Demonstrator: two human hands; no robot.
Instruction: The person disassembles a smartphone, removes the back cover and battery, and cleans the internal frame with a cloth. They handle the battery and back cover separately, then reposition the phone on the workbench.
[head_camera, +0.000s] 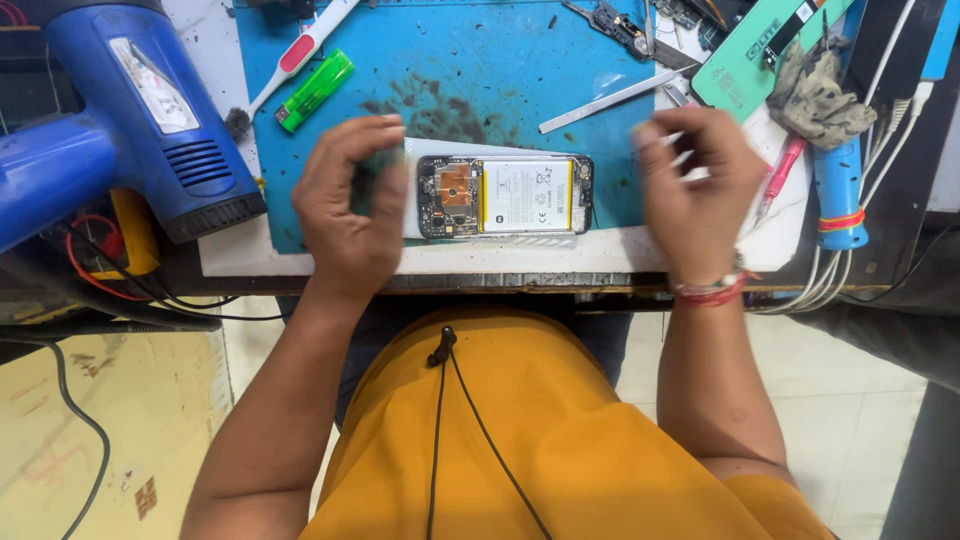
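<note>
Head view: left hand (350, 205) and right hand (697, 190) hover curled beside the opened phone (505, 195), each grip unclear.

A single head-worn camera looks steeply down from above the person's chest, facing forward over the near edge of the workbench (300, 262). It sits close: the orange shirt (540, 430) fills the lower half, both forearms run up from the bottom edge, and the blue mat (480, 60) reaches the top edge. The bench's left and right ends are cropped. No second view overlaps with it.
</note>
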